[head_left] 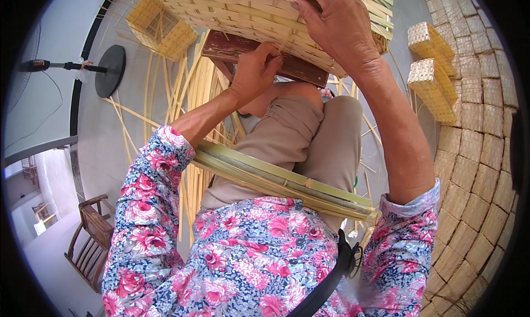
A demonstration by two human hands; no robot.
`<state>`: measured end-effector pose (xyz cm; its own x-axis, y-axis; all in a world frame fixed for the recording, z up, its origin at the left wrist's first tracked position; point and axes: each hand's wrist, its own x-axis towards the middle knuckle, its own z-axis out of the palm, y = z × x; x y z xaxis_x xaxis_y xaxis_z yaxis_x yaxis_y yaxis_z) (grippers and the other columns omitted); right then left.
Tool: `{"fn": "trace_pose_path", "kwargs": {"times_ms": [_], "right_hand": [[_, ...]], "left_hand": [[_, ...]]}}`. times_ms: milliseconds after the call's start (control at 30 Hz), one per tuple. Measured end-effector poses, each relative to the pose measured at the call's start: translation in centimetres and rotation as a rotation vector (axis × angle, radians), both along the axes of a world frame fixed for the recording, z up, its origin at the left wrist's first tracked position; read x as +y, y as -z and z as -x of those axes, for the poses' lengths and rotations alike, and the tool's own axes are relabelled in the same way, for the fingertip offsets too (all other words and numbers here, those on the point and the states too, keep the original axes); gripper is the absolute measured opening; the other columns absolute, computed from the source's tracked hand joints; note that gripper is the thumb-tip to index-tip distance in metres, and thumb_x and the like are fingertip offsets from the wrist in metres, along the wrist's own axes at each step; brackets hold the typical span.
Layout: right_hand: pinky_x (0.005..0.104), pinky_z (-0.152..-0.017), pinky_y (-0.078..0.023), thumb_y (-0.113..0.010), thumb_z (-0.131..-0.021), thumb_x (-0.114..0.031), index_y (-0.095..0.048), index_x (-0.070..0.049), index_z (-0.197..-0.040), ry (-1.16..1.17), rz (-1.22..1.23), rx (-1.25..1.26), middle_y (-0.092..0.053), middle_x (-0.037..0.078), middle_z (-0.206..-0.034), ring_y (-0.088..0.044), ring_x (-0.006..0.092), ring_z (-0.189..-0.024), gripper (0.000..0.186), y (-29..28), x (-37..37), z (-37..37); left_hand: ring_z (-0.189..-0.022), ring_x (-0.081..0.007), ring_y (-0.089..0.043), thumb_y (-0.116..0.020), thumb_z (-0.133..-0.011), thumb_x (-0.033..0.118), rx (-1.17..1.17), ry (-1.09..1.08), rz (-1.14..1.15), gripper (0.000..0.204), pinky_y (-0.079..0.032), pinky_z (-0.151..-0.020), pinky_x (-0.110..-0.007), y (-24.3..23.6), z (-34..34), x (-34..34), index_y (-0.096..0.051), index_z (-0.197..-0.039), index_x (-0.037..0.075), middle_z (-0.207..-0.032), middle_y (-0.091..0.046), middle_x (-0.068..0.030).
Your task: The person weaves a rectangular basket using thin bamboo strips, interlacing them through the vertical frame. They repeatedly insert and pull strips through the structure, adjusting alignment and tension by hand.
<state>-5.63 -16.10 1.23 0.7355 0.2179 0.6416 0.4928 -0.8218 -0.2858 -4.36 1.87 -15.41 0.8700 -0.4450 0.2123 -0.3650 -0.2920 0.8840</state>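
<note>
A large woven bamboo basket is tilted above my knees at the top of the view, beside a worn red-brown wooden bench or stool. My right hand is closed on the basket's upper part, thumb and fingers curled at the weave. My left hand is lower, at the basket's near edge, with fingers pinched on a thin bamboo strip. A bundle of long flat bamboo strips lies across my lap.
A finished-looking small basket sits at upper left among loose strips on the grey floor. A stand fan with round base and a wooden chair are left. Two small baskets stand right, beside stacked woven blocks.
</note>
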Motion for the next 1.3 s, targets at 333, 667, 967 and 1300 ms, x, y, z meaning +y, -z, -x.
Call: {"fn": "trace_pose_path", "kwargs": {"times_ms": [333, 667, 967, 1300], "right_hand": [[0.0467, -0.078, -0.048, -0.064, -0.085, -0.009, -0.057, -0.002, -0.08, 0.005, -0.021, -0.016, -0.057, 0.016, -0.085, -0.058, 0.0384, -0.088, 0.011, 0.0, 0.2, -0.1], [0.047, -0.079, -0.048, -0.064, -0.086, -0.01, -0.056, -0.002, -0.081, 0.045, 0.014, -0.018, -0.057, 0.016, -0.088, -0.058, 0.0386, -0.09, 0.012, -0.4, 0.9, -0.3], [0.0467, -0.079, -0.049, -0.065, -0.085, -0.01, -0.056, -0.002, -0.08, 0.052, 0.028, 0.004, -0.058, 0.016, -0.088, -0.059, 0.0381, -0.091, 0.012, -0.9, 1.4, -0.4], [0.0462, -0.08, -0.049, -0.066, -0.083, -0.007, -0.057, -0.003, -0.082, 0.074, 0.035, -0.021, -0.058, 0.016, -0.089, -0.059, 0.0372, -0.092, 0.01, -0.4, 1.6, -0.8]], "left_hand": [[-0.084, -0.0128, -0.072, -0.067, -0.096, 0.004, 0.17, 0.036, 0.326, 0.009, -0.056, -0.07, -0.027, 1.4, 0.5, -0.8, -0.061, -0.095, -0.001, -0.084, -0.073, -0.0096], [-0.089, -0.0128, -0.072, -0.066, -0.097, 0.006, 0.065, -0.041, 0.239, 0.006, -0.056, -0.075, -0.027, 0.7, 0.7, -0.9, -0.064, -0.099, 0.0, -0.089, -0.076, -0.0091], [-0.066, -0.0177, -0.066, -0.071, -0.091, 0.005, -0.145, -0.094, 0.155, 0.007, -0.052, -0.061, -0.033, 1.2, 0.0, -1.7, -0.065, -0.093, 0.003, -0.079, -0.07, -0.015], [-0.071, -0.0101, -0.066, -0.077, -0.089, 0.008, 0.156, -0.132, 0.274, 0.014, -0.055, -0.063, -0.027, 0.6, -0.7, -1.6, -0.068, -0.093, -0.002, -0.082, -0.073, -0.0085]]}}
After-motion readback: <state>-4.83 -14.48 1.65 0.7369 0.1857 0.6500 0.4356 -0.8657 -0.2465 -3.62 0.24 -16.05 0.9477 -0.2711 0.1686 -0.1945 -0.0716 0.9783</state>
